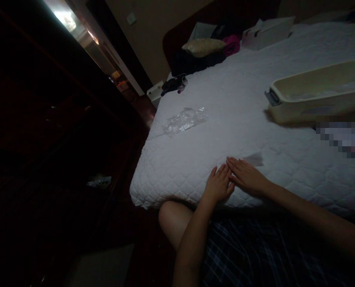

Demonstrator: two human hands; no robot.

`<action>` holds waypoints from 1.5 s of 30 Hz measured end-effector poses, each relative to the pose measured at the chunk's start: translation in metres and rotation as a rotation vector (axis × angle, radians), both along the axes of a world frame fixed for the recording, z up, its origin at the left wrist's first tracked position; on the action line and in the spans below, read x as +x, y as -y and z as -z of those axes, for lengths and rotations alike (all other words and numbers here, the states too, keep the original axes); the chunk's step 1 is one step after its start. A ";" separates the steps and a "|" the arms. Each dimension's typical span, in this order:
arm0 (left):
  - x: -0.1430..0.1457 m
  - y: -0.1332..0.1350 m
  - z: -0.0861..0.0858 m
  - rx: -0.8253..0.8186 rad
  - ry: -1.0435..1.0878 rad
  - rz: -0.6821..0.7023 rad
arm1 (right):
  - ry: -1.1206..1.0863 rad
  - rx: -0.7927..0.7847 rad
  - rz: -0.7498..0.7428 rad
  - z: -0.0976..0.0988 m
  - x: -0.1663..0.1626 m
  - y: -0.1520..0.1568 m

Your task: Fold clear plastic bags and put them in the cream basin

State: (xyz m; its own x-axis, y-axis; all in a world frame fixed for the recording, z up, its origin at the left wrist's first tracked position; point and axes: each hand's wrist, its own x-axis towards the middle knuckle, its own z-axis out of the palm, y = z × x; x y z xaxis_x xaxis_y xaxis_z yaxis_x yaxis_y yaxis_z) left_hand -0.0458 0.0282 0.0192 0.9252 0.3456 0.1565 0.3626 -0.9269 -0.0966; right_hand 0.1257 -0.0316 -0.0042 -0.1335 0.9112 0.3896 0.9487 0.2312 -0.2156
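My left hand (218,185) lies on the white quilted bed cover (177,175) near its front edge, palm down with the fingers stretched out. Beside it, my right hand (249,177) also rests flat, its fingertips meeting those of the left. A thin greyish flat piece (255,159) sticks out past the back of my right hand; its material is hard to make out, and part of it may be hidden. Farther up the bed is a crumpled clear plastic bag (186,120), apart from both hands.
A cream plastic bin (314,107) with a grey latch stands on the bed at right. Toward the headboard are a white box (267,34), a beige pillow (204,47) and a rolled magenta cloth (231,44). Dark items (173,85) lie at the far left corner.
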 end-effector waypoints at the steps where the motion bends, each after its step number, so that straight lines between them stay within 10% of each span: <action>1: 0.000 0.000 0.000 0.007 -0.001 0.001 | 0.005 -0.010 -0.007 0.005 0.005 0.001; 10: -0.002 0.001 -0.002 0.021 -0.001 0.025 | 0.070 -0.040 0.003 0.009 0.055 0.020; 18: -0.002 0.000 -0.002 -0.001 0.013 0.004 | 0.033 -0.085 0.294 0.025 0.118 0.043; 30: 0.006 0.000 0.000 0.022 0.030 -0.016 | 0.012 0.115 0.323 -0.004 0.091 0.048; 36: 0.011 0.008 0.004 0.056 0.062 -0.056 | 0.154 0.298 -0.007 -0.012 0.074 0.053; 45: 0.012 0.009 0.002 0.068 0.063 -0.044 | 0.113 0.193 -0.038 -0.001 0.063 0.045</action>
